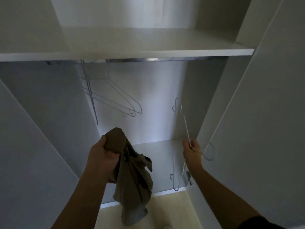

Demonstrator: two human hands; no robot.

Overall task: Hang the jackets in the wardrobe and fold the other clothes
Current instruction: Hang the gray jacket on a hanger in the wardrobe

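I face an open white wardrobe (49, 113). My left hand (101, 156) grips an olive-brown jacket (132, 176) by its bunched top; the rest hangs crumpled down toward the floor. My right hand (192, 152) holds a thin white wire hanger (184, 123) near its hook, turned edge-on and tilted, in front of the wardrobe's right inner wall. A chrome hanging rail (148, 60) runs just under the shelf. Several empty wire hangers (115, 98) hang from the rail at the left.
A white shelf (132, 52) spans the wardrobe above the rail. The open doors stand at the left (24, 162) and the right (264, 113). The wardrobe floor (161, 162) holds nothing; pale flooring (165, 212) lies below it.
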